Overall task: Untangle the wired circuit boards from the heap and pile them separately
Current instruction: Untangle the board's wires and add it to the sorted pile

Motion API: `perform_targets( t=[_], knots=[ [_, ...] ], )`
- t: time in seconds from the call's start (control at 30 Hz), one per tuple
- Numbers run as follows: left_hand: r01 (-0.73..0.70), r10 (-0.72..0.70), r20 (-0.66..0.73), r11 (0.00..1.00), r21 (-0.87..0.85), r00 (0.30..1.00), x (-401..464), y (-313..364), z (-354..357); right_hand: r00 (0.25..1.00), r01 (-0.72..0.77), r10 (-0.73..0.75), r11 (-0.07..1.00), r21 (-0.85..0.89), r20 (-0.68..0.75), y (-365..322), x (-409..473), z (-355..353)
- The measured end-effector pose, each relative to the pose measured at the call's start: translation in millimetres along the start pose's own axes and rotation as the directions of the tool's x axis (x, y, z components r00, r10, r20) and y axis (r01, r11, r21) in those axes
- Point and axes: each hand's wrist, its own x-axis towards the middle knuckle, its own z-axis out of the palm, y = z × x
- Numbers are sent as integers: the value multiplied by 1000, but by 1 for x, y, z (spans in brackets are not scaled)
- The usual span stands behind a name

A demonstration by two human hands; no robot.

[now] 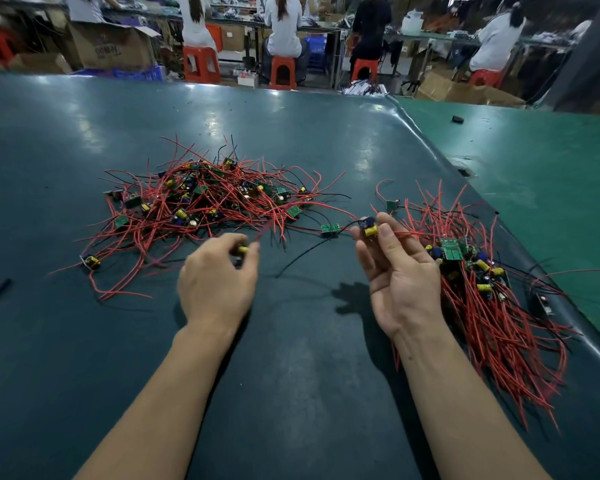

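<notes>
Mid-sort at a dark green worktop [291, 358]: the left hand [219, 271] pinched a yellow-capped board [242, 250] just clear of the tangled heap [201, 199], while the right hand [392, 268] gripped another board [369, 227] beside the sorted pile [482, 282]. Next, each board's red leads seemingly needed drawing free before stacking.

Print on the cardboard box [113, 46] is too blurred to read; nothing else legible

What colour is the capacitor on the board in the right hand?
Yellow capacitor, clearest in the head view.
</notes>
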Motion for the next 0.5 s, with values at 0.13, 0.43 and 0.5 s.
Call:
perform_targets(
  t=[0.13,0.43,0.5],
  knots=[
    [-34,31,-95,999,-28,995,3,-2,-1,998,-39,40,999,30,-39,2,-2,3],
    [-448,577,119,732,-512,808,-25,26,9,938,-320,341,922,-217,63,12,-14,6],
    [-444,579,82,701,-559,811,-24,26,8,947,-278,308,928,-248,90,13,-14,6]
  ],
)
